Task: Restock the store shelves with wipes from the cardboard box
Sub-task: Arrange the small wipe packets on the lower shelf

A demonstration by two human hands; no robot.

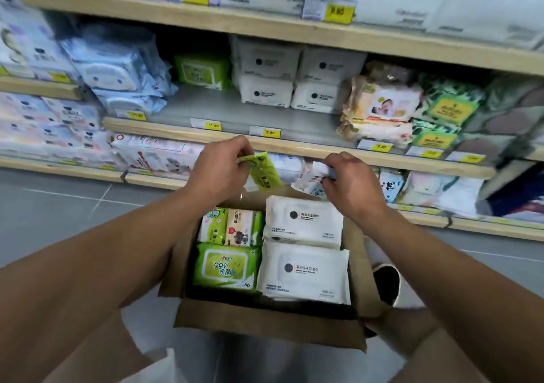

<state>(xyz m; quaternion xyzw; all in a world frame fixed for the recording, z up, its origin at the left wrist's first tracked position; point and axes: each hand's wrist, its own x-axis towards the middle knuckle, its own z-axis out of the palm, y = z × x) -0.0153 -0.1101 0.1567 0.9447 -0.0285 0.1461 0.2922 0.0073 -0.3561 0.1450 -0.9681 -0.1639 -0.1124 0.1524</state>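
Observation:
An open cardboard box (265,323) sits on the floor below me, holding white wipes packs (303,270), a large green pack (225,265) and small packs at its far left. My left hand (219,170) is shut on a small green wipes pack (265,173), lifted above the box. My right hand (350,182) is shut on a small white-and-blue wipes pack (309,181), also above the box. Both hands hover just in front of the middle shelf (294,144). On that shelf stand a green pack (203,70) and stacked white packs (294,79).
Blue packs (117,70) fill the shelf's left end, baby-print and green packs (412,108) its right. The shelf's grey front strip holds yellow price tags (266,131). A lower shelf (441,220) holds more packs. Grey tiled floor (59,206) lies left of the box.

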